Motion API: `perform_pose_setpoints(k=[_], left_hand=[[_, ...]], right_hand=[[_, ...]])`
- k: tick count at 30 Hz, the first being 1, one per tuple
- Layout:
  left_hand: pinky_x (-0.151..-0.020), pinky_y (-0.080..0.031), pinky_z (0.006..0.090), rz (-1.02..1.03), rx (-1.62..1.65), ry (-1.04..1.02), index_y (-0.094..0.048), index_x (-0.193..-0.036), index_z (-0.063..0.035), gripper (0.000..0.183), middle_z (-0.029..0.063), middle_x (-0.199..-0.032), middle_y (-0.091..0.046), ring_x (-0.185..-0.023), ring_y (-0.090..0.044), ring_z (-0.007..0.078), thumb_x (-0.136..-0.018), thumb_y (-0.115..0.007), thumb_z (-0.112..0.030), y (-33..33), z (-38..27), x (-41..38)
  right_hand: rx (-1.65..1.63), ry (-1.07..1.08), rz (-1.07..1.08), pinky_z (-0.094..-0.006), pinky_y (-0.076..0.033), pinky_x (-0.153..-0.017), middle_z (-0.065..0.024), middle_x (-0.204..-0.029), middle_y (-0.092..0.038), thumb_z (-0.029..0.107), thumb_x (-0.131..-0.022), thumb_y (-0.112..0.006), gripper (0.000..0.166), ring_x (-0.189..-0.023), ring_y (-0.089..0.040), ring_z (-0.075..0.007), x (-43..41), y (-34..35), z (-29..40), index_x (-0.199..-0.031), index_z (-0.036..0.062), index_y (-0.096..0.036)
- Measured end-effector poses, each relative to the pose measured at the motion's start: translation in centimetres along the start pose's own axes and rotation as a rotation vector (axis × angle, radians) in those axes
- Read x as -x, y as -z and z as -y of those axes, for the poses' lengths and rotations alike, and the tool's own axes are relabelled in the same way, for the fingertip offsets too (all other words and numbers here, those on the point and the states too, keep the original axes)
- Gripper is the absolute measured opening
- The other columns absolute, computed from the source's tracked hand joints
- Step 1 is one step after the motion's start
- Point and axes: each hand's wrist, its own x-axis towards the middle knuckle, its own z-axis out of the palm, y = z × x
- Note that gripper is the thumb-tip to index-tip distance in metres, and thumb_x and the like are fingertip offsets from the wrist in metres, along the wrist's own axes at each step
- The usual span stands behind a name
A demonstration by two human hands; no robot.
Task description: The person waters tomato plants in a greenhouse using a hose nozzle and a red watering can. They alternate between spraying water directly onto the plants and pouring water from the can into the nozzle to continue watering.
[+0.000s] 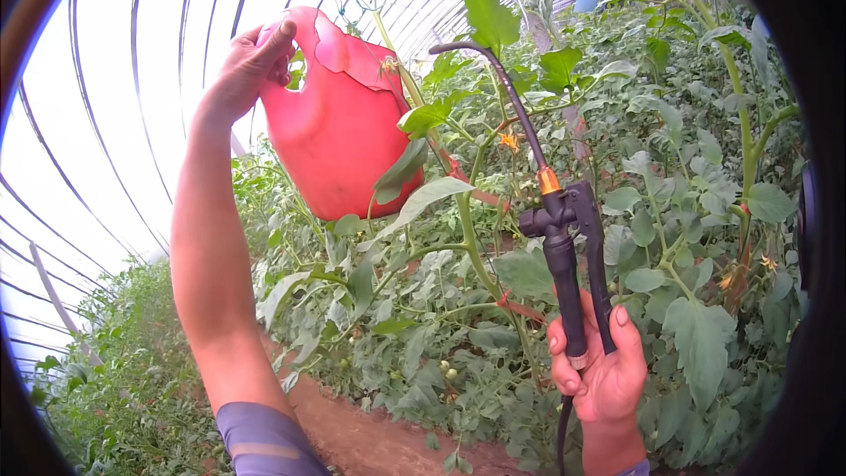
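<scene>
My left hand (261,63) is raised at the upper left, shut on the handle of a cut red plastic jug (337,139), which is held behind a tomato stem and its leaves. At the lower right my right hand (601,357) grips the lower end of a black sprayer trigger handle (565,264). From its orange collar a thin curved black spray wand (519,102) rises, its bent tip pointing left, to the right of the jug. Yellow tomato flowers (509,140) hang between wand and jug. A black hose (564,430) runs down from the handle.
Tomato plants (700,211) stand densely at the right and behind the wand, with red ties (505,297) on a near stem. Bare soil (390,433) lies below, more plants (132,344) at the left. Greenhouse hoops (135,33) arch overhead.
</scene>
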Motion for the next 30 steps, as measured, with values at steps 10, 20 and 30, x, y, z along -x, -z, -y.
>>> perform_pose_setpoints(k=[10, 20, 30], left_hand=[[-0.057, -0.051, 0.0248, 0.045, -0.045, 0.014, -0.058, -0.091, -0.0088, 0.058, -0.0009, -0.072, -0.058, -0.058, -0.056, 0.0082, -0.080, -0.080, -0.061, -0.8, -0.8, -0.4], [-0.058, -0.049, 0.0259, 0.012, -0.007, 0.087, -0.057, -0.087, -0.0099, 0.056, -0.0012, -0.071, -0.055, -0.059, -0.052, 0.0083, -0.081, -0.080, -0.061, -1.5, -1.1, -0.2], [-0.060, -0.048, 0.0246, 0.033, -0.009, 0.102, -0.059, -0.095, -0.0089, 0.050, -0.0049, -0.075, -0.052, -0.063, -0.048, 0.0056, -0.093, -0.069, -0.058, -1.4, 0.2, -0.5]], right_hand=[[-0.003, -0.011, -0.023, -0.0233, -0.032, -0.039, -0.0126, -0.091, -0.061, 0.051, -0.107, -0.032, 0.065, -0.047, -0.047, -0.0119, -0.7, 1.3, -0.5, -0.143, -0.0004, -0.048], [-0.112, -0.032, -0.012, -0.0232, -0.032, -0.038, -0.0158, -0.091, -0.064, 0.042, -0.108, -0.037, 0.052, -0.049, -0.051, -0.0120, -1.3, 1.5, -0.1, -0.107, -0.0045, -0.059], [-0.075, -0.067, 0.030, -0.0236, -0.033, -0.039, -0.0135, -0.087, -0.062, 0.048, -0.107, -0.038, 0.059, -0.044, -0.046, -0.0121, -1.6, 1.5, -0.1, -0.138, -0.0004, -0.052]])
